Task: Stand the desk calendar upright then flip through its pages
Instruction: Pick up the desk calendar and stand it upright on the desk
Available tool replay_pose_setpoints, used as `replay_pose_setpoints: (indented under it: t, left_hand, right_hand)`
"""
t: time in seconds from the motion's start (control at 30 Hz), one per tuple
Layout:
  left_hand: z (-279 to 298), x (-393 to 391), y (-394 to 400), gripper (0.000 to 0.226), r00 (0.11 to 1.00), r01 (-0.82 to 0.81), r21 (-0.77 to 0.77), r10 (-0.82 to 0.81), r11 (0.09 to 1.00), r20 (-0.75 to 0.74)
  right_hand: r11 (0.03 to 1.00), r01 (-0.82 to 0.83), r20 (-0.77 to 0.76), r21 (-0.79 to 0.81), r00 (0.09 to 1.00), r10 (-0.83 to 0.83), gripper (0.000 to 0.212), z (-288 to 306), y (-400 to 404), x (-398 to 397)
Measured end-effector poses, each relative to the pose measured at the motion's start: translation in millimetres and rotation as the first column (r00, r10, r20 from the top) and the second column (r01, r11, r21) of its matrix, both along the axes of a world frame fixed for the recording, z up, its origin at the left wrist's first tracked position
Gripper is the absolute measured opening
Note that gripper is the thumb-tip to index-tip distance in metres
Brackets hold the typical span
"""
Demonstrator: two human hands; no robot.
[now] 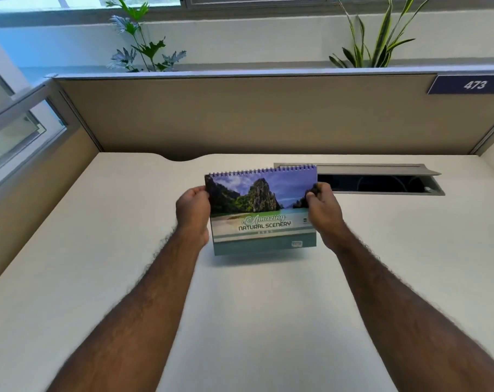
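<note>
The desk calendar (261, 210) stands upright in the middle of the white desk (99, 250), its cover facing me with a beach and cliff photo and the words "Amazing Natural Scenery". A purple spiral binding runs along its top edge. My left hand (193, 215) grips the calendar's left edge. My right hand (323, 213) pinches the right edge near the top, thumb in front of the cover. The calendar's lower edge is at or just above the desk; I cannot tell which.
A cable hatch (381, 179) with its lid raised opens in the desk behind the calendar to the right. Beige partition panels (254, 117) wall the desk at the back and left. Plants stand behind the partition. A sign reads 473 (474, 84).
</note>
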State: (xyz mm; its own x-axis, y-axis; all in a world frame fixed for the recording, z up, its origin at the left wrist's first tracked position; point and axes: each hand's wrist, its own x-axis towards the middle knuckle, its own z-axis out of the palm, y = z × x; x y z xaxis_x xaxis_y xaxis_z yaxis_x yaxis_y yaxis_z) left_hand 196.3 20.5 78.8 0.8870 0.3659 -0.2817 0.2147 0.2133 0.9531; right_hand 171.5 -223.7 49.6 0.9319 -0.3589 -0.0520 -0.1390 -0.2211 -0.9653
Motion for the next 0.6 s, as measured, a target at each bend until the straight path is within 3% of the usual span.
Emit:
replay_pose_setpoints:
  t: [0.27,0.6]
  left_hand:
    - [15.6,95.1,33.1,0.033,0.997,0.036,-0.002,-0.036,0.999,0.07]
    - [7.5,141.9,35.7,0.037,0.987,0.054,-0.143,-0.031,0.988,0.159]
  right_hand:
    - [0.973,-0.231,0.012,-0.011,0.973,0.231,0.032,33.8,29.5,88.5]
    - [0.965,-0.263,-0.037,0.018,0.964,0.264,0.041,19.0,43.9,144.1]
